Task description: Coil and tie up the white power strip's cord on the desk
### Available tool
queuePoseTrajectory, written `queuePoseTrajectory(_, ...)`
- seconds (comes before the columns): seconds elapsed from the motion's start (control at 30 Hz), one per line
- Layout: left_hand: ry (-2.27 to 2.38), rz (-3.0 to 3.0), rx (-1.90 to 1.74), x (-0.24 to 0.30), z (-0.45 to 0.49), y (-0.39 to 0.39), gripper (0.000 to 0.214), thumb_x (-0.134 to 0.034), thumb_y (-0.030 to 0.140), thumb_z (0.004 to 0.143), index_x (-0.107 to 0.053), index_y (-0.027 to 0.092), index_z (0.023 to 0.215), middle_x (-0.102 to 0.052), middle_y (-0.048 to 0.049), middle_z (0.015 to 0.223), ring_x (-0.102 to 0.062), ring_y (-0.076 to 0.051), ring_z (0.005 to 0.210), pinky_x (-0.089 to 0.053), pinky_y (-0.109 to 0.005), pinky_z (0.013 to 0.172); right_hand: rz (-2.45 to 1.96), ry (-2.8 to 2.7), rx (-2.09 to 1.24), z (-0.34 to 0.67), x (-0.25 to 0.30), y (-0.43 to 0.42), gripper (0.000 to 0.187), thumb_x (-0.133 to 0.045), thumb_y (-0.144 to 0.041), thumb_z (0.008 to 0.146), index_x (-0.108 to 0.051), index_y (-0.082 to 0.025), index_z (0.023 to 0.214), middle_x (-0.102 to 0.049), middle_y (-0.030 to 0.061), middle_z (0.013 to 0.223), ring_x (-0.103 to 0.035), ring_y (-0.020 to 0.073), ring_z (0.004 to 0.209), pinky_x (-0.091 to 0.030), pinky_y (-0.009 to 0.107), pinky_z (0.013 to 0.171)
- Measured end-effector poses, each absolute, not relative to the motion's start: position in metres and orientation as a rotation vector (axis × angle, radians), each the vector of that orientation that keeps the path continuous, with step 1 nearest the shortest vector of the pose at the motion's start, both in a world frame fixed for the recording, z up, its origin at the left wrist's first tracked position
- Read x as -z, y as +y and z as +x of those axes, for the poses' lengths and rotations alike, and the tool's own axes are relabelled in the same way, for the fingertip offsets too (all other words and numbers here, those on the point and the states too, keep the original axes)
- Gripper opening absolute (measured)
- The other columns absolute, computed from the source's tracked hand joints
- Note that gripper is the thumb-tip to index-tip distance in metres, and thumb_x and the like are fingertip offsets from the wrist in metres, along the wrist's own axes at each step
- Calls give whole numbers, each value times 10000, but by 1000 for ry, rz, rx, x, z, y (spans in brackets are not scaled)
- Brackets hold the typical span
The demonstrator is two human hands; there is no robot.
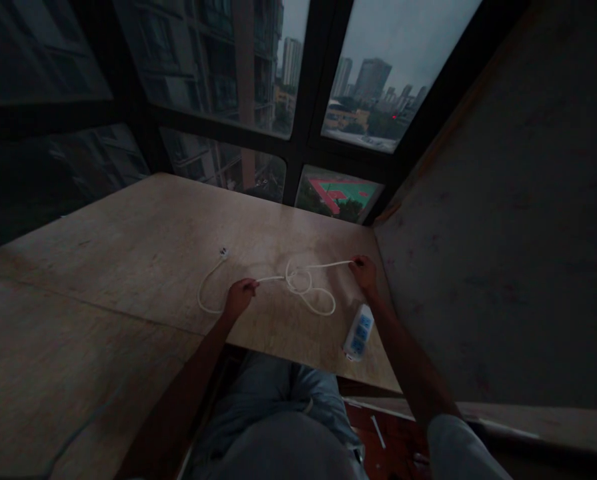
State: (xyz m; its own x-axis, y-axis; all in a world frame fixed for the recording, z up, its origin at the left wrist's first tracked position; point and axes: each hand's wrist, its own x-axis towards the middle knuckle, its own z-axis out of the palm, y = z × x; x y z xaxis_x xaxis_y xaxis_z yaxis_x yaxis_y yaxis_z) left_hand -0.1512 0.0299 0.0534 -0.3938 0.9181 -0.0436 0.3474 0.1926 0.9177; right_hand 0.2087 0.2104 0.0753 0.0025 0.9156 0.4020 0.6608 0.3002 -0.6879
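Observation:
A white power cable (pixel 303 287) lies on a plywood tabletop (pixel 143 240), looped into a loose knot in the middle. My left hand (pixel 239 297) is closed around the cable left of the knot. My right hand (pixel 364 271) pinches the cable to the right of the knot, and the stretch between the hands is pulled fairly straight. The cable's plug (pixel 223 253) rests on the wood beyond my left hand. A white power strip (pixel 358 331) with blue sockets lies near the table's front edge, just below my right hand.
A bare grey wall (pixel 503 233) stands close on the right. Dark-framed windows (pixel 308 107) run along the back of the table, showing buildings outside. A second plywood surface (pixel 53 360) extends on the left. My lap is below the table edge.

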Motion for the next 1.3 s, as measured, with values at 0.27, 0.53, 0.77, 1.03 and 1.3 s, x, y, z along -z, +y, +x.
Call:
queuePoseTrajectory(0.27, 1781, 647, -1627, -67, -174, 32, 258, -537, 280, 569, -663, 142, 747, -570, -3, 605, -392, -72, 402, -259, -205, 400, -1470, -1271, -445, 257, -91, 216, 250, -575, -360, 573, -608, -156, 713, -597, 16, 657, -525, 148, 599, -427, 265, 570)
queuePoseTrajectory(0.53, 1694, 368, -1804, -61, -172, 40, 249, -560, 304, 550, -635, 126, 707, -582, -9, 649, -406, -52, 413, -247, -198, 404, -1493, -1109, -425, 272, -84, 213, 259, -534, -385, 603, -580, -171, 743, -546, -9, 613, -482, 130, 559, -396, 250, 517)
queuePoseTrajectory(0.77, 1574, 478, -1874, -63, -163, 46, 293, -609, 361, 628, -677, 131, 796, -612, -24, 693, -445, -66, 499, -302, -206, 485, -1563, -1454, -449, 260, -81, 212, 189, -571, -308, 563, -605, -174, 691, -627, 40, 685, -552, 185, 666, -459, 328, 682)
queuePoseTrajectory(1.03, 1459, 713, -1850, -69, -160, 47, 349, -637, 433, 691, -701, 145, 877, -665, -56, 799, -555, -126, 685, -408, -238, 637, -1486, -1901, -542, 208, -55, 197, 235, -585, -179, 562, -660, -182, 784, -673, 106, 936, -613, 244, 924, -447, 424, 943)
queuePoseTrajectory(1.3, 1306, 840, -1773, -89, -147, 49, 454, -701, 520, 675, -709, 136, 918, -715, -93, 861, -639, -207, 828, -464, -326, 781, -1179, -2185, -683, 141, -48, 159, 405, -616, -142, 620, -675, -196, 1017, -637, 108, 1141, -554, 259, 1140, -376, 476, 1060)
